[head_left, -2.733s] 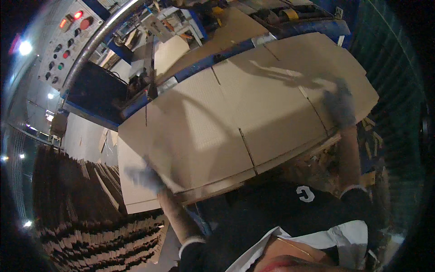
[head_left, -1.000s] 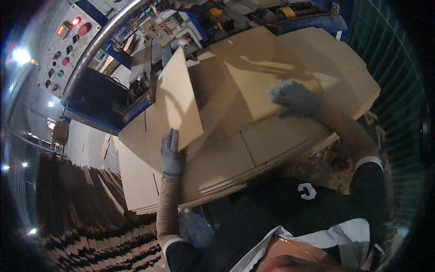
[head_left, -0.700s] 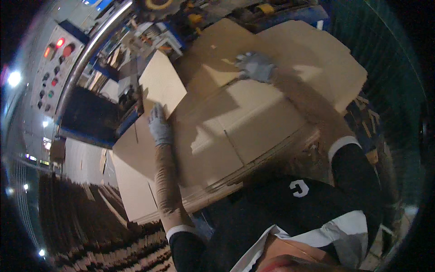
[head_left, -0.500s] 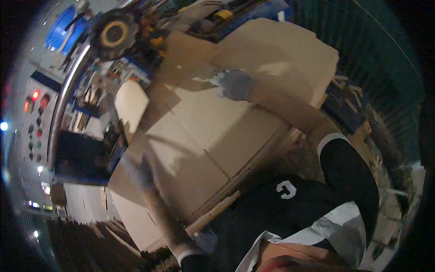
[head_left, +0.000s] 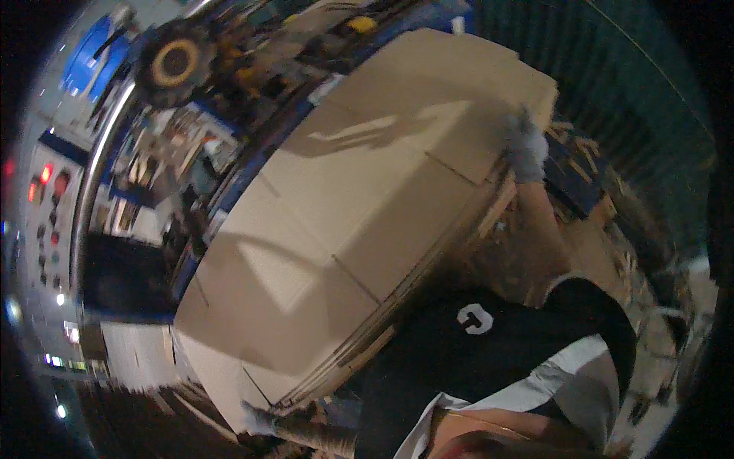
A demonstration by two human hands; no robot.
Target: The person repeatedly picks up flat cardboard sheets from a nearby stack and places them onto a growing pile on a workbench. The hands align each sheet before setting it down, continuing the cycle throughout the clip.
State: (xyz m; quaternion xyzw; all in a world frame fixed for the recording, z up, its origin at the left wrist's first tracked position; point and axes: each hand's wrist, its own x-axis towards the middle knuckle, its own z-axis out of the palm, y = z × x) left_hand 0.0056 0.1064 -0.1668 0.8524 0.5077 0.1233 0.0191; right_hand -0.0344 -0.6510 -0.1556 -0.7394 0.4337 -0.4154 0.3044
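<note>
My feed has the sheet (head_left: 329, 214) of brown cardboard across the middle, its long axis slanting from seven o'clock to one. Its far edge lies along the blue rail (head_left: 264, 153) of the machine, toward ten and eleven. Under its near edge I make out the layered edges of more sheets (head_left: 336, 356). Dark slots cut into it from both long edges.

The right hand (head_left: 526, 149), gloved in grey, is at the sheet's edge at two o'clock, fingers pointing toward twelve; blur keeps me from telling whether it pinches the cardboard. The left hand (head_left: 260, 419), also gloved, is at the near corner at seven o'clock; its fingers are too smeared for me to tell their state. The two are well apart.

For room, I see a gap between the near edge and the black shirt (head_left: 428, 359), narrow toward six and widening toward three. Past the right hand lie scraps (head_left: 585, 157), with a green curtain (head_left: 612, 92) at two. The control panel (head_left: 50, 222) stands well off at nine.
</note>
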